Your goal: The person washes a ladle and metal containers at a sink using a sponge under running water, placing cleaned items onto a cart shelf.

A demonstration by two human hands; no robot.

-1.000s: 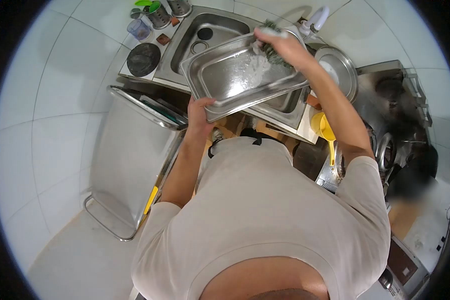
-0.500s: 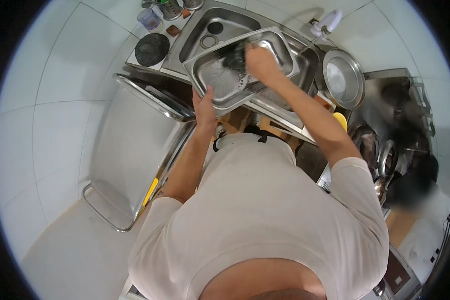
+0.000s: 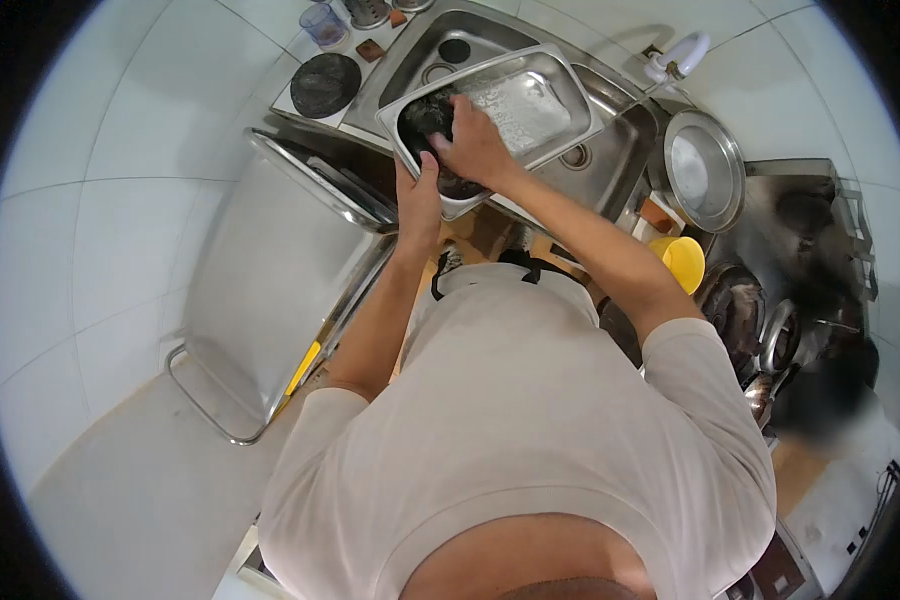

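A rectangular steel tray [image 3: 532, 112], with suds on its inner surface, is tilted over the double sink [image 3: 495, 33]. My left hand [image 3: 419, 200] grips the near left edge of the tray, its thumb over the rim. Inside the tray's left end, my right hand [image 3: 477, 148] is closed against a dark patch that looks like a scouring pad or a dark reflection; which one I cannot make out. Part of what lies under the fingers is hidden.
A white faucet [image 3: 678, 58] stands behind the right basin. Right of it leans a round steel pan [image 3: 703, 170], with a yellow cup [image 3: 682, 264] nearer me. A black round object [image 3: 326, 85] lies left of the sink. A steel lid-like panel [image 3: 280, 270] stands at left.
My right hand has moved left and nearer to me inside the tray, closer to my left hand. The suds show more at the tray's right side. The view has shifted slightly.
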